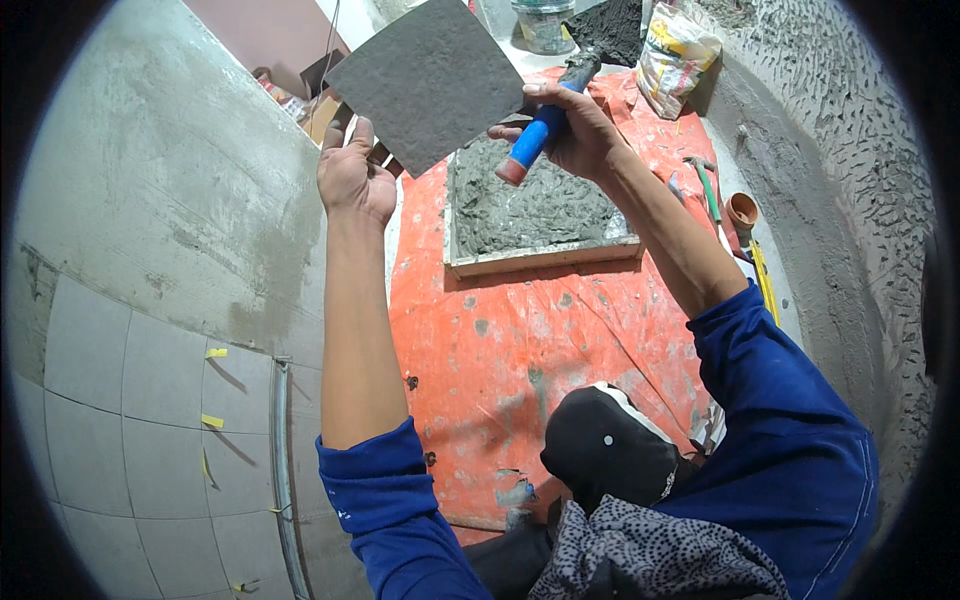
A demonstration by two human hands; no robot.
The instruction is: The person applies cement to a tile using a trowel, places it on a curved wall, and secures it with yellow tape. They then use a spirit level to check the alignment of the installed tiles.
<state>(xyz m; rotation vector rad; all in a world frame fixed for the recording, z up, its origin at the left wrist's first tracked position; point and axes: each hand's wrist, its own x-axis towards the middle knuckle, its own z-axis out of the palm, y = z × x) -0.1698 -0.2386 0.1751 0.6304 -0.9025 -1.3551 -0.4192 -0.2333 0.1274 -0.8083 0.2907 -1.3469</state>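
Note:
A square grey tile (430, 88), its face dark and slightly rough, is raised in front of me with one corner pointing down. My left hand (358, 178) grips its lower left edge, the fingers partly hidden by the tile. In my right hand (580, 130) is a trowel by its blue handle (540, 138), which has a red end. Mortar coats the dark part of the trowel beyond the hand. The right thumb tip lies at the tile's right corner; whether it presses on it I cannot tell. Below the hands, grey mortar (530, 205) fills a shallow wooden-sided tray (545, 262).
An orange-red sheet (520, 340) covers the floor. At right lie a green-handled hammer (706, 190), a brown pipe piece (741, 210) and a yellow level (763, 280). A bucket (545, 25) and a sack (676, 60) stand at the back. Tiles with yellow spacers cover the lower left wall (165, 360).

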